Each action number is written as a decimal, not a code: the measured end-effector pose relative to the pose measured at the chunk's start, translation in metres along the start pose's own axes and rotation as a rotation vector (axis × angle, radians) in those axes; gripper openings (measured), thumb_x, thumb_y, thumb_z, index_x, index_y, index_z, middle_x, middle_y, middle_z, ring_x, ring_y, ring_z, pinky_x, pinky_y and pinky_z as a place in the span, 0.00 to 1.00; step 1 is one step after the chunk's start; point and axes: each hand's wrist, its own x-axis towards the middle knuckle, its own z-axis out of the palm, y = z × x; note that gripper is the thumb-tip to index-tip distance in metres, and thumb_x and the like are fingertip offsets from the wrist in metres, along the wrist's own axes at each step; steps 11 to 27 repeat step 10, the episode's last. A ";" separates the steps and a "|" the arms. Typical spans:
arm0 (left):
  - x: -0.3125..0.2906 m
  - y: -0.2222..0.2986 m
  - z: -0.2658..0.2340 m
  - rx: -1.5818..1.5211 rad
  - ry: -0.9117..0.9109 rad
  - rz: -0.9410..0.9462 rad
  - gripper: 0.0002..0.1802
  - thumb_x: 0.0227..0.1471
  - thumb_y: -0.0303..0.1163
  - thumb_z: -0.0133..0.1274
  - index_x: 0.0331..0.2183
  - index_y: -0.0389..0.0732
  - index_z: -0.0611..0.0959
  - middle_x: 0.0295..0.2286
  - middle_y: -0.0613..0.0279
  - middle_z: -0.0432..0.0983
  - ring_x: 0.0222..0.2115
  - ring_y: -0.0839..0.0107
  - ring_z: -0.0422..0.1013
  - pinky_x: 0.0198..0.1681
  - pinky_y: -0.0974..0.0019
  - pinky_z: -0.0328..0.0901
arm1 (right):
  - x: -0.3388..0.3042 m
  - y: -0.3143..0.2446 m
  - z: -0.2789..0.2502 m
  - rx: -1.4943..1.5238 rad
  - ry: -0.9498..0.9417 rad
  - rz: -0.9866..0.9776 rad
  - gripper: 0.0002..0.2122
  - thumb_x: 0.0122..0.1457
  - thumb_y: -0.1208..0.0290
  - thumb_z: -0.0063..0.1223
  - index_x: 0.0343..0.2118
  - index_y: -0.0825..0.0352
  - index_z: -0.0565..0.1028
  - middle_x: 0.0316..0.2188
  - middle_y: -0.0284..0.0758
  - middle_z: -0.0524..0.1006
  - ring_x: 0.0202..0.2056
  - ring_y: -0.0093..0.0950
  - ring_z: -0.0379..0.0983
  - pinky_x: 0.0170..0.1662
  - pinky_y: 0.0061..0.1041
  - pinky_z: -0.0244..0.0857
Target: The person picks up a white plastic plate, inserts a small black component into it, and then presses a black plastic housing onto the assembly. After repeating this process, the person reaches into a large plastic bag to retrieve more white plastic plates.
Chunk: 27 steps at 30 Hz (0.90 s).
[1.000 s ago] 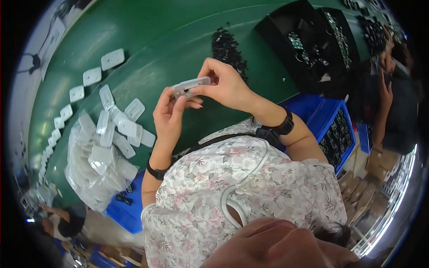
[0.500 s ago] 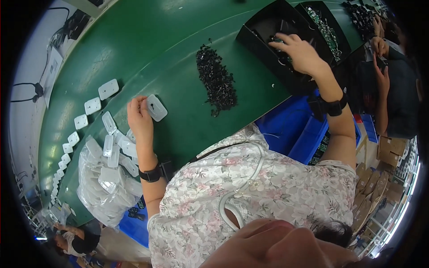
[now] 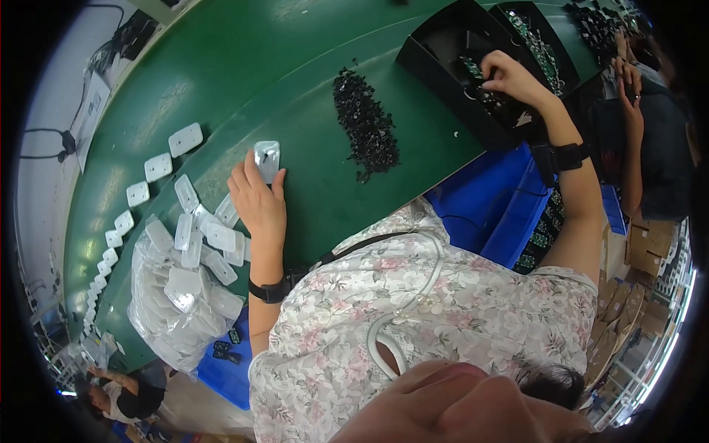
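My left hand (image 3: 258, 203) grips a white plastic shell (image 3: 267, 156) by its near end, thumb on one side and fingers on the other. A small dark spot shows inside the shell. At the right, my right hand (image 3: 513, 80) reaches into a black box (image 3: 436, 59) holding small green circuit boards (image 3: 473, 68) and wires. Its fingers are curled together; what they hold, if anything, is hidden. Between the hands lies a long pile of small black parts (image 3: 363, 122) on the green table (image 3: 317, 199).
White shells (image 3: 158, 167) run in a line along the left. A clear bag of white shells (image 3: 173, 295) slumps at the table edge, loose ones beside it. Another black box (image 3: 535, 37) holds wired boards. Blue bins (image 3: 487, 214) sit below the edge. A co-worker's hand (image 3: 628, 77) is far right.
My left hand has turned and shifted right, and the shell now stands more upright. Inside the black box my right hand has moved slightly right, its spread fingers now curled in.
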 end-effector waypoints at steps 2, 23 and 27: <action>-0.002 0.000 -0.003 -0.047 -0.012 0.038 0.32 0.45 0.32 0.60 0.52 0.38 0.69 0.42 0.51 0.68 0.42 0.51 0.64 0.44 0.55 0.61 | -0.007 -0.029 -0.003 0.284 0.077 0.227 0.11 0.53 0.72 0.57 0.39 0.62 0.72 0.32 0.28 0.68 0.27 0.17 0.65 0.33 0.19 0.62; -0.011 -0.006 -0.002 -0.022 -0.032 0.031 0.31 0.45 0.29 0.59 0.52 0.42 0.70 0.45 0.53 0.67 0.44 0.52 0.64 0.46 0.53 0.60 | 0.024 -0.058 0.033 -0.665 0.027 0.160 0.27 0.54 0.62 0.57 0.59 0.46 0.63 0.40 0.38 0.70 0.45 0.32 0.69 0.47 0.31 0.66; -0.011 -0.006 -0.002 -0.022 -0.032 0.031 0.31 0.45 0.29 0.59 0.52 0.42 0.70 0.45 0.53 0.67 0.44 0.52 0.64 0.46 0.53 0.60 | 0.024 -0.058 0.033 -0.665 0.027 0.160 0.27 0.54 0.62 0.57 0.59 0.46 0.63 0.40 0.38 0.70 0.45 0.32 0.69 0.47 0.31 0.66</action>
